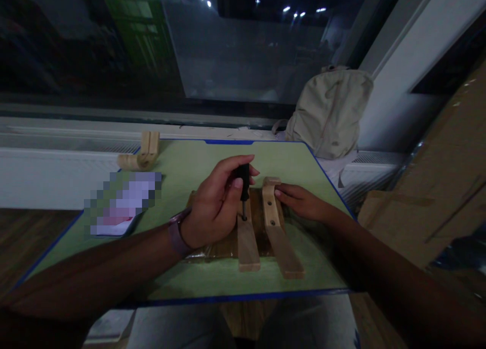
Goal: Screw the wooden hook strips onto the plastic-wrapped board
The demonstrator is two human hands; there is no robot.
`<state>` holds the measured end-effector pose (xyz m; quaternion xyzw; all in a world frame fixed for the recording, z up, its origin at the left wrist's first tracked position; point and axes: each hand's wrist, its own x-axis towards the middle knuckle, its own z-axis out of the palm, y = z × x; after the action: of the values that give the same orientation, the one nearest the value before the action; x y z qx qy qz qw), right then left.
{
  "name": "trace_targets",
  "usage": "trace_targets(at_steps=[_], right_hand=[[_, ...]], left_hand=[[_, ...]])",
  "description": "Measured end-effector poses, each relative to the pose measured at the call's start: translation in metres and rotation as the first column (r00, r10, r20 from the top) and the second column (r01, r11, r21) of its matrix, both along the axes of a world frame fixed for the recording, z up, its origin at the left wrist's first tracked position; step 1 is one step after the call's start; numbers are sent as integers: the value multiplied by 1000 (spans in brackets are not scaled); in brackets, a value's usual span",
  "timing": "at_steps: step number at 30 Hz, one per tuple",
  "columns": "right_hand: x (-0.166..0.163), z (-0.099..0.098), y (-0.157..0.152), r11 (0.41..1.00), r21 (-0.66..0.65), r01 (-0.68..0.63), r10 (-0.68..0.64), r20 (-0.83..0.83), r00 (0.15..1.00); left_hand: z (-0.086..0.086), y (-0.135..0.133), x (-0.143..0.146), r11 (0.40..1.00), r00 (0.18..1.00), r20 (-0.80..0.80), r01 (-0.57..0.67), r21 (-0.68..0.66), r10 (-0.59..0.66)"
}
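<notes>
My left hand (216, 202) is closed around the black handle of a screwdriver (245, 183), which stands nearly upright. Its tip meets a hole or screw in a light wooden bracket (248, 245). To the right lies a second wooden bracket (283, 250), with two dark screw spots and a raised far end. My right hand (304, 202) grips that raised end from the right side, thumb and finger against the wood; its other fingers are partly hidden. Both brackets rest across a flat brown taped package (212, 251), their near ends reaching past it.
The green table (182, 161) has a blue edge. A blurred phone-like item (125, 207) lies at left, with more curved wooden pieces (146, 154) behind it. A beige backpack (330, 111) leans by the window. Cardboard (425, 187) stands at right.
</notes>
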<state>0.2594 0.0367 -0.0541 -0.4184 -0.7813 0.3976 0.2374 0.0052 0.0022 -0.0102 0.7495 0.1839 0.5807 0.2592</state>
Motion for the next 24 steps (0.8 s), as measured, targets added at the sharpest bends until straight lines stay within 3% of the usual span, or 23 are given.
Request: trace_targets(at_steps=[5,7,11,16,21,24], right_hand=[[-1,2,-1,999,-42,-5,5,-1,1000],[-2,3,-1,999,-42,-10,9,-7,1000],[-3,1,-1,999,-41,-13,13,5,1000],[-3,0,0,999,-43,-27,27,-22,999],[-1,0,0,1000,-26,-17,17,-1,1000],[-1,0,0,1000,-28,-3,3,0,1000]], left_hand=[[5,4,-4,981,993,-33,-110,158,117],[6,3,-5,975,985,-56,-150,161,161],[3,-2,-2,997,997,-43,-67,47,69],[2,-3,-2,998,999,-27,37,50,-36],[7,1,-5,975,993,-85,-61,216,80],[3,0,-5,982,986,-114,-99,159,118]])
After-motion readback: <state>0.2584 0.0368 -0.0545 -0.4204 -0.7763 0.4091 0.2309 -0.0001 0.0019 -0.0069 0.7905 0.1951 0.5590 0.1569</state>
